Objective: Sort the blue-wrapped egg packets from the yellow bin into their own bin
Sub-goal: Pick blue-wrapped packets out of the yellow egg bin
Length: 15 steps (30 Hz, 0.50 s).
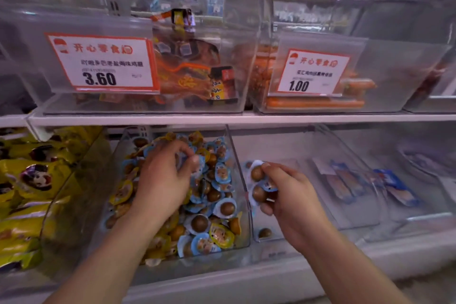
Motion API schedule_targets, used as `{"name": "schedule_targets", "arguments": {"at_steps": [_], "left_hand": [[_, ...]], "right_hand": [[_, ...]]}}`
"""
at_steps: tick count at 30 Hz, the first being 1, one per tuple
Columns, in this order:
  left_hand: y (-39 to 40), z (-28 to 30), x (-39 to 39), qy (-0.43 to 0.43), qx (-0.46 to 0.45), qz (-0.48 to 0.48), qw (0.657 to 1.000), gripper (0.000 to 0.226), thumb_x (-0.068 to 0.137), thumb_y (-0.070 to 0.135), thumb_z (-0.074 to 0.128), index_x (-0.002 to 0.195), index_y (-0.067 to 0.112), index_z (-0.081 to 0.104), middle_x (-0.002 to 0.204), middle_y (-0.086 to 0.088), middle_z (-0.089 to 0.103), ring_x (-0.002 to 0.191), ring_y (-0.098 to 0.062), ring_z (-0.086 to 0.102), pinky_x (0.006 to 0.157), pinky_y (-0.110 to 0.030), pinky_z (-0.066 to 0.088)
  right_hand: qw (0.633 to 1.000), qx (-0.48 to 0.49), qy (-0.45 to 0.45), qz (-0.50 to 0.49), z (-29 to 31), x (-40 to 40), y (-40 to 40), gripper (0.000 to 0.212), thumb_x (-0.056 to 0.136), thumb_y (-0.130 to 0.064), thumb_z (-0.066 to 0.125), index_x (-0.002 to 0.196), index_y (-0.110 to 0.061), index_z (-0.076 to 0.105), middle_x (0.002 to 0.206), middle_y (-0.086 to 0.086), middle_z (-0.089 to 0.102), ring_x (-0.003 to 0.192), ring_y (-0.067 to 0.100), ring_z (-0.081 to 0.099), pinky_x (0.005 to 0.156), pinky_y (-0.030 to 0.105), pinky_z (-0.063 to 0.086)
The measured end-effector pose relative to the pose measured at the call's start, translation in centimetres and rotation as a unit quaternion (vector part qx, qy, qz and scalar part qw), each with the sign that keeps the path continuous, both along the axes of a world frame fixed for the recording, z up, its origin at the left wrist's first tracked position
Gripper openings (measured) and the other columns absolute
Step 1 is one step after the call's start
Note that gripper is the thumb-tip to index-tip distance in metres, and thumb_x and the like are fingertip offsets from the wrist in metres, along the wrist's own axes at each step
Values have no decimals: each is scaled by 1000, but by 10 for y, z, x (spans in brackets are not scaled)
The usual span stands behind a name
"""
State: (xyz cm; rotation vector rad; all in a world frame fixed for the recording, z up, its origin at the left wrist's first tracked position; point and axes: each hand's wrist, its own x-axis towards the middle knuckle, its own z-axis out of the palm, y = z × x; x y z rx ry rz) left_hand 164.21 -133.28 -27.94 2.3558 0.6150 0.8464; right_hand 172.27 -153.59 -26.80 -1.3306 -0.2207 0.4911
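Note:
A clear bin [243, 227] on the lower shelf holds a heap of mixed blue-wrapped and yellow-wrapped egg packets [212, 207]. My left hand [162, 175] reaches into this heap and pinches a blue-wrapped packet [197, 160] between thumb and fingers. My right hand [288, 197] grips a few blue-wrapped packets [257, 186], brown eggs showing, over the neighbouring clear bin [355, 215] to the right. One egg packet [265, 232] lies at that bin's front corner.
Yellow snack bags [27, 195] fill the bin at the left. Blue-and-white flat packets [392, 187] lie further right. Above the white shelf edge [222, 119] stand clear bins with price tags 3.60 [101, 64] and 1.00 [313, 73].

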Motion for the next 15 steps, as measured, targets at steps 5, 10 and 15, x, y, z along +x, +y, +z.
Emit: {"name": "schedule_targets", "arguments": {"at_steps": [5,10,15], "left_hand": [[-79,21,3,-133,-76,-178,972,5,96,35,56,92,34,53,88,14,58,85,-5,58,73,-19,43],[-115,10,27,-59,73,-201,975,37,96,44,42,122,19,50,137,-3,47,135,-27,36,111,-48,30],[-112,0,42,75,43,-237,968,88,85,79,22,149,41,-25,166,8,-3,150,-6,-15,124,-40,-3]], "right_hand": [[982,55,141,114,11,-4,-1,34,97,-40,52,108,-12,67,88,10,70,67,20,67,54,32,51],[958,151,204,137,18,-3,-12,57,98,-48,48,135,-7,59,131,14,65,125,25,61,104,38,47],[978,102,172,58,3,24,-32,51,83,-24,68,130,-5,64,113,16,66,108,29,63,87,37,52]]}}
